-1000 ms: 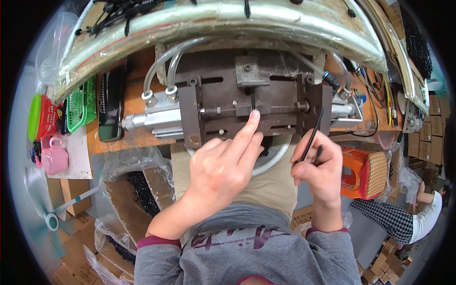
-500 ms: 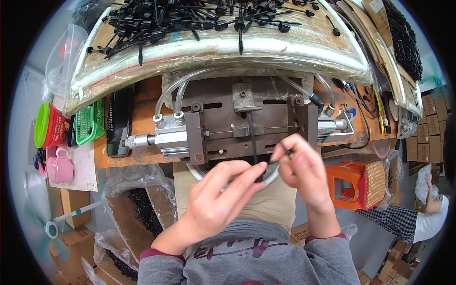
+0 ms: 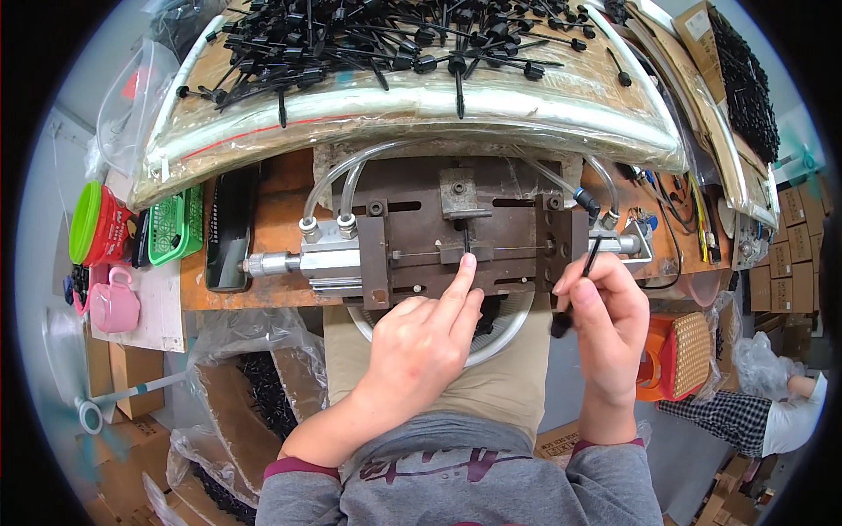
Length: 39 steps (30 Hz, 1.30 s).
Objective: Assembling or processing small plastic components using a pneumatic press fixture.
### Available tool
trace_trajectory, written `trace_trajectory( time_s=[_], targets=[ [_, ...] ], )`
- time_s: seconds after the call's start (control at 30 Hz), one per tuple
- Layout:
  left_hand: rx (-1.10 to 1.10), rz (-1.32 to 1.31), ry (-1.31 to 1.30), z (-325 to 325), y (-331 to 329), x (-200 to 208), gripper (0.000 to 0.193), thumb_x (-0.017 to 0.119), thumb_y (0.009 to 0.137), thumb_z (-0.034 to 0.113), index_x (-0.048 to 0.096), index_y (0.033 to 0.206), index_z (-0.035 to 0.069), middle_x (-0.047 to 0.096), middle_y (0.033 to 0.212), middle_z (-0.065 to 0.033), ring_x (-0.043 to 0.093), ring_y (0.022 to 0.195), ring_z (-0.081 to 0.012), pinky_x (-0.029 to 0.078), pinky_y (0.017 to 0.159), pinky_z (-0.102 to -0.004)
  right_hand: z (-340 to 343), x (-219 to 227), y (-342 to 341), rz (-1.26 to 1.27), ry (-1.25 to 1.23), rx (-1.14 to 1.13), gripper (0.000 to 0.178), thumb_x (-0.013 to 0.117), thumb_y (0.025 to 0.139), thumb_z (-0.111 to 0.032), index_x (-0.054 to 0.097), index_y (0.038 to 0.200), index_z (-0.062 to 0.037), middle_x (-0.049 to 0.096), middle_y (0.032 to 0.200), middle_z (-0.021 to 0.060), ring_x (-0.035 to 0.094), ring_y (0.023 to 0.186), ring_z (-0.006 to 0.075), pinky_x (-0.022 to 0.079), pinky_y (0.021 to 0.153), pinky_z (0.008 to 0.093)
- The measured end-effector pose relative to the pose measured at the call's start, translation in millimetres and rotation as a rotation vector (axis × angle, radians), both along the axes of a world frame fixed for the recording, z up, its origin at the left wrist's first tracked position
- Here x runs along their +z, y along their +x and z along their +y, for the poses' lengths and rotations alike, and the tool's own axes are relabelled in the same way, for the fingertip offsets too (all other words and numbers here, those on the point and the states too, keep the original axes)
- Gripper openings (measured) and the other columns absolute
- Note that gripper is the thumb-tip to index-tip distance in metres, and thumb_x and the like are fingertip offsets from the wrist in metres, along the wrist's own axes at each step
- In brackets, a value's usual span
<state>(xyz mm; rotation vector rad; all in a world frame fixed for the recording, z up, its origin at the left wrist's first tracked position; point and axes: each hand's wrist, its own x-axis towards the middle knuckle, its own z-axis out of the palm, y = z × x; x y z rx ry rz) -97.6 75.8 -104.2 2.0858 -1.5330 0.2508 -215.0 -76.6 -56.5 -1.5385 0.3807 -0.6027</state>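
My left hand (image 3: 421, 337) reaches onto a brown metal fixture (image 3: 421, 188) with its index finger stretched out. That fingertip touches a thin black plastic rod (image 3: 467, 237) lying in the small block at the fixture's middle; the other fingers curl loosely. Right of the fixture, my right hand (image 3: 605, 311) pinches a black plastic stem with a knobbed head (image 3: 561, 324) between thumb and fingers. The stem points up and the knob hangs below the fingertips. Under my left hand, a round white-rimmed container (image 3: 513, 337) is partly hidden at the bench edge.
A heap of black stemmed parts (image 3: 386, 44) covers a plastic-wrapped cardboard tray (image 3: 491, 110) behind the fixture. Air cylinders (image 3: 333, 267) with clear hoses flank it. Left are a green basket (image 3: 175, 219) and pink cup (image 3: 114, 302); right, an orange stool (image 3: 675, 351) and another person (image 3: 772, 412).
My left hand has shifted forward, its index finger now on the rod in the block. My right hand has moved away to the right, carrying the knobbed black stem.
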Motion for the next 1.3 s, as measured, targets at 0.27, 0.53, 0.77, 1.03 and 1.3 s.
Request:
trace_trajectory(
  time_s=[0.27,0.53,0.77,1.03,1.3],
  targets=[
    [-0.173,0.269,-0.381,4.7,2.9,18.0,0.036,0.081,0.065,0.003,0.069,0.100,0.000,0.068,0.108,-0.0163,0.069,0.081,-0.0232,0.056,0.068,-0.0310,-3.7,1.6,21.9,0.185,0.350,0.304,0.012,0.054,0.099,-0.012,0.056,0.095,-0.0009,0.061,0.070,0.0034,0.052,0.051,0.0048,0.039,0.046,0.0179],
    [-0.055,0.307,-0.337,17.7,2.8,24.5,0.036,0.081,0.064,0.000,0.071,0.098,0.002,0.065,0.101,-0.0131,0.066,0.078,-0.0210,0.055,0.063,-0.0285,-84.5,45.8,110.1,-0.047,-1.234,-0.176,0.034,0.072,0.079,-0.009,0.064,0.112,-0.0110,0.065,0.098,0.0002,0.058,0.076,0.0075,0.045,0.055,0.0200],
    [-0.026,0.121,-0.156,5.4,-2.3,-6.2,0.027,0.078,0.067,0.008,0.067,0.091,0.000,0.062,0.124,-0.0176,0.067,0.084,-0.0248,0.055,0.073,-0.0326,-140.1,51.4,190.9,0.199,-2.042,0.036,0.030,0.062,0.081,0.000,0.058,0.111,-0.0049,0.059,0.100,0.0071,0.062,0.089,0.0237,0.052,0.073,0.0365],
    [-0.021,0.054,-0.142,-6.6,3.0,-10.2,0.024,0.078,0.069,0.010,0.066,0.089,0.002,0.063,0.124,-0.0162,0.066,0.070,-0.0209,0.053,0.064,-0.0289,-142.7,54.0,195.3,0.475,-2.140,0.135,0.034,0.061,0.078,0.004,0.054,0.111,-0.0028,0.059,0.106,0.0094,0.066,0.092,0.0265,0.055,0.074,0.0377],
    [-0.010,0.037,-0.094,-5.7,1.7,-9.3,0.023,0.078,0.069,0.011,0.066,0.088,0.003,0.063,0.124,-0.0154,0.066,0.065,-0.0188,0.052,0.061,-0.0274,-172.8,60.9,160.9,0.180,-1.949,0.072,0.026,0.058,0.086,-0.005,0.054,0.111,0.0002,0.061,0.106,0.0107,0.065,0.086,0.0299,0.052,0.074,0.0398]
  ],
)
